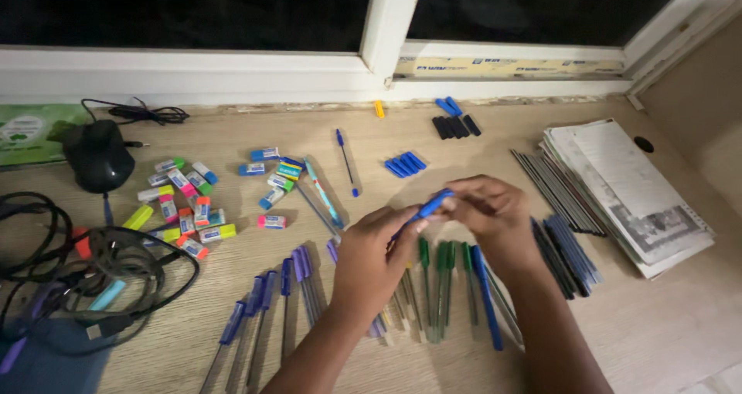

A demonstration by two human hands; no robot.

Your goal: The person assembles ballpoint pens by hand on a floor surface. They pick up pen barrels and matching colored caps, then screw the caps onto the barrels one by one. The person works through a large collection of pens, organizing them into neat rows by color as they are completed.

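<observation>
Nearest the camera, both forearms come up over the desk (657,340). The left hand (371,259) is curled, its fingertips pinching the lower end of a blue pen (427,208). The right hand (495,212) is likewise closed, thumb and fingers pinching the upper end, where the blue cap sits. The pen lies between the two hands, above the desk, its long axis slanting from lower left up to upper right; both hands touch it, neither nearer than the other. Beneath the hands lies a row of green pens (444,282). To the left lie purple pens (259,309). Farther off, loose blue caps (405,164) and black caps (456,126) lie near the window frame (386,23), well apart from the hands.
</observation>
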